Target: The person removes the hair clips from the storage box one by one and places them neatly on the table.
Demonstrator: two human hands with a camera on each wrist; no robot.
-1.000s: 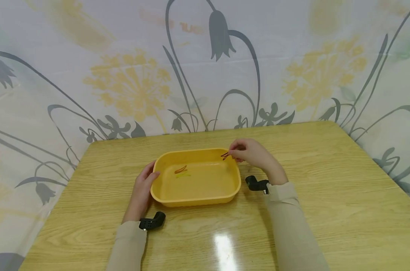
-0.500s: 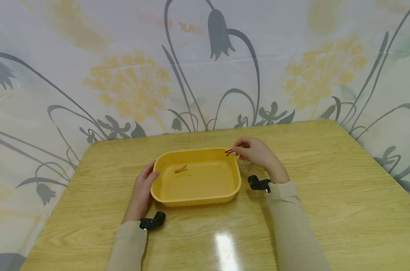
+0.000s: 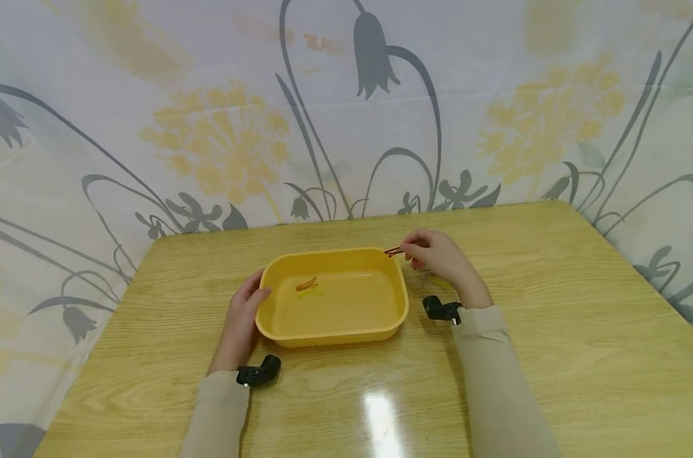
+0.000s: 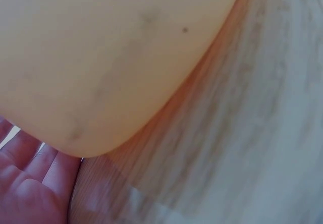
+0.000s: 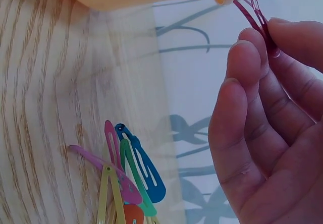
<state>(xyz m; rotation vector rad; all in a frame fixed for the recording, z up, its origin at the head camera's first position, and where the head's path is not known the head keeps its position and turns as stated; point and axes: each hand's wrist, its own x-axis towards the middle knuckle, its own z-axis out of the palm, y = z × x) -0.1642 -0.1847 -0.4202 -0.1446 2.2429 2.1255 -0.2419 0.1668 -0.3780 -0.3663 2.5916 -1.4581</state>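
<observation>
A yellow plastic basin (image 3: pixel 331 340) sits on the table. My left hand (image 3: pixel 243 318) grips its left side, thumb over the rim and fingers along the outside; the left wrist view shows that hand (image 4: pixel 35 178) beside the basin wall. An orange snap hair clip (image 3: pixel 307 284) and a yellow snap hair clip (image 3: pixel 310 293) lie inside the basin. My right hand (image 3: pixel 438 254) pinches a dark red snap hair clip (image 5: pixel 255 17) between thumb and forefinger. This clip is held at the basin's far right corner, its two legs sprung apart.
Below my right hand, outside the basin, lies a heap of snap hair clips, including a blue clip (image 5: pixel 146 168), a green clip (image 5: pixel 133 176) and a purple clip (image 5: pixel 113 173). A patterned cloth (image 3: pixel 369 127) hangs behind the wooden table (image 3: pixel 552 305).
My right hand has drawn right and slightly back with the red hair clip, from over the basin's inside to its rim. More of the heap shows under the wrist. My left hand stays put.
</observation>
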